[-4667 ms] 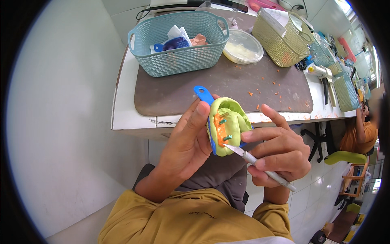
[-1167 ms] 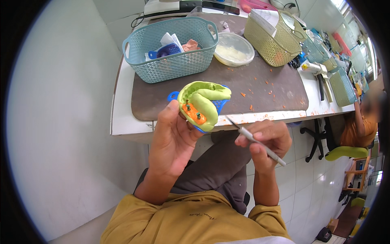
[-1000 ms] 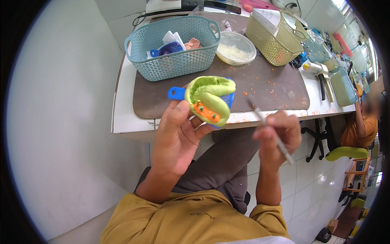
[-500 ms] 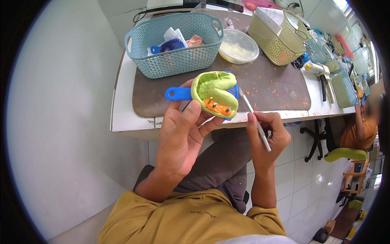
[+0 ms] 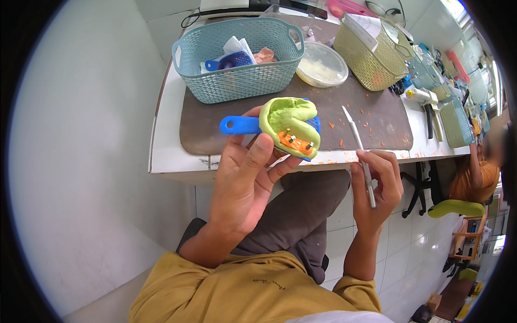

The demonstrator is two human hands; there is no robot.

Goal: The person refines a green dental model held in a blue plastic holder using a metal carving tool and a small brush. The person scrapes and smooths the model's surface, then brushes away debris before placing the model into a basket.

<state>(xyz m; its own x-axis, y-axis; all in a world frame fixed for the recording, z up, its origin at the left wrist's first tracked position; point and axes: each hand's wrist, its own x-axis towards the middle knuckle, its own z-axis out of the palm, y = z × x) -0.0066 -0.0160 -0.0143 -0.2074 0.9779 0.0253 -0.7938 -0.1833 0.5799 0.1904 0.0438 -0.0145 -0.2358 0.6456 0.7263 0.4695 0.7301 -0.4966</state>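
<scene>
Left hand (image 5: pixel 243 180) grips the green impression (image 5: pixel 299 127) (orange-patched) between thumb and fingers; right hand (image 5: pixel 381 180) pinches a knife (image 5: pixel 357 138).

Noted at left: broad, smooth off-white wall (image 5: pixel 81 161) with faint marks low down. Ahead: white-topped worktable (image 5: pixel 164 153), dark seam in front edge. At right: glossy white square-tiled floor (image 5: pixel 398 269) with bright reflections; black chair base (image 5: pixel 418 185) near lime-green chair seat (image 5: pixel 456 208); light-brown wooden frame (image 5: pixel 467 237) beyond. Upper right: bright window pane (image 5: pixel 456 7) and long white light strip (image 5: pixel 496 89).
</scene>
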